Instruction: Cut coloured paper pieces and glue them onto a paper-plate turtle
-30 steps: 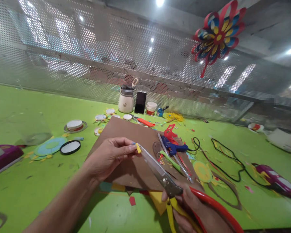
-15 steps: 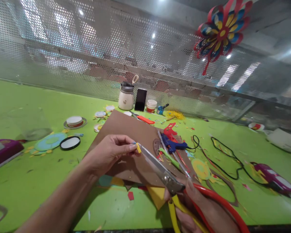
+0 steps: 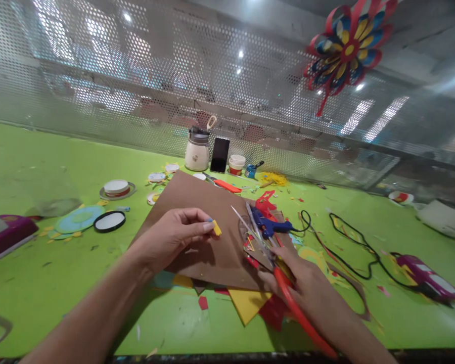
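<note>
Yellow scrap (image 3: 216, 228) sits pinched between thumb and fingertip of the left hand (image 3: 170, 237), held just above the brown card sheet (image 3: 197, 222) mid-tabletop. Change vs half a second ago: the blade tip was touching the scrap; now the scissors (image 3: 273, 263) have swung right and down onto the clutter by the blue glue gun (image 3: 271, 227), well clear of the scrap. Reads as cut finished, tool being parked. Right hand (image 3: 307, 283) grip has closed over the red handle, blades look nearly shut but blurred, so not certain. Left-hand grip unchanged: narrow pinch on the scrap.

Surface, left to right: green tabletop (image 3: 41, 167), littered with paper bits. Purple box (image 3: 7, 235) at the far left edge, teal paper disc (image 3: 79, 218), black-rimmed round lid (image 3: 109, 221), tape roll (image 3: 116, 188). At the back: white jar (image 3: 196, 151), dark phone (image 3: 220, 155) propped upright, small white cup (image 3: 236, 165). Yellow and red offcuts (image 3: 250, 303) under the card's near edge. Black cable (image 3: 349, 242) loops right to another purple item (image 3: 428, 280).

Room: perforated metal screen (image 3: 136, 91) behind the tabletop, paper pinwheel flower (image 3: 347, 48) hanging upper right, ceiling lights reflecting.
</note>
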Demonstrator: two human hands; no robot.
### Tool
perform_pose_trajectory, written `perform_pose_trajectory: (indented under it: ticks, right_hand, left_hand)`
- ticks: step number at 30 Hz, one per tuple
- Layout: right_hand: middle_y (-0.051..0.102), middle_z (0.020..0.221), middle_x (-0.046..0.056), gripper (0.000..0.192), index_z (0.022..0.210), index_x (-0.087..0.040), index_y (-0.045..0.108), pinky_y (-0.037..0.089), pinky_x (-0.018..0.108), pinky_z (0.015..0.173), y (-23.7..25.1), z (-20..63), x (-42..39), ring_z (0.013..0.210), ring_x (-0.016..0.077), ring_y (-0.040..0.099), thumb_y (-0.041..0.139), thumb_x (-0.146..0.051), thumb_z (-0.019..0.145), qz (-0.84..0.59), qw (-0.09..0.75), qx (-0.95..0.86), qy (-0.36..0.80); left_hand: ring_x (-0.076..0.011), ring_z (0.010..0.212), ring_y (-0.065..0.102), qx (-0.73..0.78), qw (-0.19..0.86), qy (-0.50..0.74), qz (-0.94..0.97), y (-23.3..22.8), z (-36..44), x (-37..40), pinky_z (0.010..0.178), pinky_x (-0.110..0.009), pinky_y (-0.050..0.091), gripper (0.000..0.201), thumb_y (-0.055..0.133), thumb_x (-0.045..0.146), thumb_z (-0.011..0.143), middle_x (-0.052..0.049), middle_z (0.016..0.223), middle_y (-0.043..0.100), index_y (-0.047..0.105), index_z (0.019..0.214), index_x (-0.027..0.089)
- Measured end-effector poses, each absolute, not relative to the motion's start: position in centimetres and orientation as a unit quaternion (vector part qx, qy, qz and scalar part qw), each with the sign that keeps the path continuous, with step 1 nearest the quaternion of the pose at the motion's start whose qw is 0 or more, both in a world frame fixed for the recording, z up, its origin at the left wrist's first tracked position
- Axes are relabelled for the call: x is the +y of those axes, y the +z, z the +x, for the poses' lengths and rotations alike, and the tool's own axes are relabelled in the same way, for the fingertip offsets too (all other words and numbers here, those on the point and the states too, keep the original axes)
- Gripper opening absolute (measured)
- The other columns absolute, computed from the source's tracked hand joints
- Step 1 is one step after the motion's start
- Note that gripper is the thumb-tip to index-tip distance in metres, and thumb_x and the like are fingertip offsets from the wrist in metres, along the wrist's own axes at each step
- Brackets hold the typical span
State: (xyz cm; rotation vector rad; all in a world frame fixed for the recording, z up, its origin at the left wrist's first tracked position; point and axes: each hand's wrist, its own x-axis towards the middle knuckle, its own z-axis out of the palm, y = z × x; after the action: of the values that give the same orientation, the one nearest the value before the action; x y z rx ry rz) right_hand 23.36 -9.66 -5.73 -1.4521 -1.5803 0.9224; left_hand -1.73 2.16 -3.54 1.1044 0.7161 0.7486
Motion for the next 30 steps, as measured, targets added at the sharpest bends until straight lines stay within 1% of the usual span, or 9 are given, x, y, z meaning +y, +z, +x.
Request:
perform_pose_trajectory:
  ticks: [2,5,8,11,13,16,18,24,30]
  right_hand:
    - [0.052,0.127,0.015,0.032,0.115,-0.021,0.06,0.027,0.061,0.102,-6.3,22.9,-8.4,0.125,0.0388,0.037,0.06,-0.024,0.083,-0.627,0.318,-0.675,0.224]
    - [0.056,0.122,0.02,0.036,0.121,-0.015,0.057,0.033,0.06,0.098,-7.0,22.2,-7.2,0.123,0.0399,0.04,0.052,-0.022,0.085,-0.633,0.167,-0.755,0.038]
    - [0.06,0.115,0.019,0.046,0.13,-0.017,0.05,0.038,0.057,0.092,-6.9,22.1,-7.1,0.11,0.0371,0.051,0.051,-0.019,0.085,-0.611,0.093,-0.786,-0.036]
    - [0.061,0.106,0.019,0.042,0.124,-0.017,0.056,0.044,0.054,0.083,-5.5,22.2,-7.4,0.098,0.0356,0.056,0.056,-0.02,0.082,-0.594,0.065,-0.799,-0.069]
    - [0.06,0.103,0.016,0.034,0.118,-0.017,0.059,0.046,0.048,0.08,-4.2,21.7,-7.4,0.096,0.0321,0.055,0.056,-0.021,0.084,-0.569,0.104,-0.815,-0.043]
    - [0.059,0.1,0.01,0.028,0.117,-0.015,0.057,0.047,0.037,0.084,-2.7,20.1,-7.0,0.094,0.0217,0.055,0.05,-0.018,0.09,-0.529,0.255,-0.809,0.019]
    - [0.058,0.099,0.009,0.022,0.111,-0.015,0.059,0.046,0.034,0.085,-2.5,18.8,-6.5,0.093,0.0194,0.054,0.05,-0.018,0.091,-0.5,0.314,-0.806,0.026]
    - [0.06,0.095,0.012,0.021,0.102,-0.012,0.065,0.046,0.036,0.082,-4.1,17.0,-5.8,0.091,0.0218,0.053,0.046,-0.017,0.093,-0.495,0.323,-0.807,0.007]
    - [0.062,0.094,0.011,0.02,0.102,-0.012,0.064,0.047,0.034,0.079,-5.0,17.0,-5.6,0.087,0.0204,0.056,0.047,-0.016,0.093,-0.501,0.357,-0.788,0.029]
  left_hand:
    - [-0.0116,0.069,0.064,0.321,0.728,0.359,0.488,-3.6,-1.6,2.2,0.069,-0.022,0.05,0.01,0.073,0.022,0.073,-0.006,0.077,0.073,0.066,0.071,0.015]
    - [-0.0126,0.073,0.065,0.328,0.729,0.376,0.468,-3.7,-1.4,2.2,0.072,-0.022,0.05,0.011,0.073,0.02,0.073,-0.006,0.077,0.073,0.064,0.068,0.014]
    - [-0.0125,0.072,0.065,0.327,0.729,0.384,0.463,-3.8,-1.1,2.2,0.07,-0.022,0.049,0.013,0.073,0.02,0.073,-0.007,0.076,0.072,0.063,0.066,0.014]
    - [-0.0108,0.067,0.063,0.332,0.721,0.386,0.47,-3.9,-0.7,2.1,0.066,-0.02,0.047,0.014,0.074,0.02,0.071,-0.006,0.072,0.072,0.063,0.064,0.014]
    - [-0.0101,0.065,0.061,0.348,0.717,0.378,0.472,-3.9,-0.5,1.9,0.063,-0.019,0.046,0.014,0.074,0.02,0.07,-0.005,0.07,0.071,0.062,0.063,0.014]
    - [-0.0104,0.064,0.061,0.365,0.72,0.358,0.469,-4.0,0.0,1.5,0.062,-0.019,0.046,0.014,0.073,0.02,0.071,-0.005,0.069,0.071,0.063,0.064,0.015]
    - [-0.0106,0.062,0.061,0.364,0.728,0.349,0.465,-4.3,0.3,1.4,0.062,-0.02,0.046,0.013,0.074,0.02,0.069,-0.004,0.065,0.069,0.063,0.064,0.014]
    - [-0.0094,0.055,0.058,0.36,0.749,0.337,0.443,-4.9,1.1,1.2,0.058,-0.02,0.046,0.017,0.079,0.02,0.063,-0.001,0.058,0.066,0.063,0.062,0.014]
    - [-0.0106,0.059,0.061,0.361,0.754,0.326,0.442,-4.8,1.1,1.0,0.064,-0.022,0.047,0.022,0.083,0.023,0.058,-0.002,0.061,0.068,0.064,0.066,0.014]
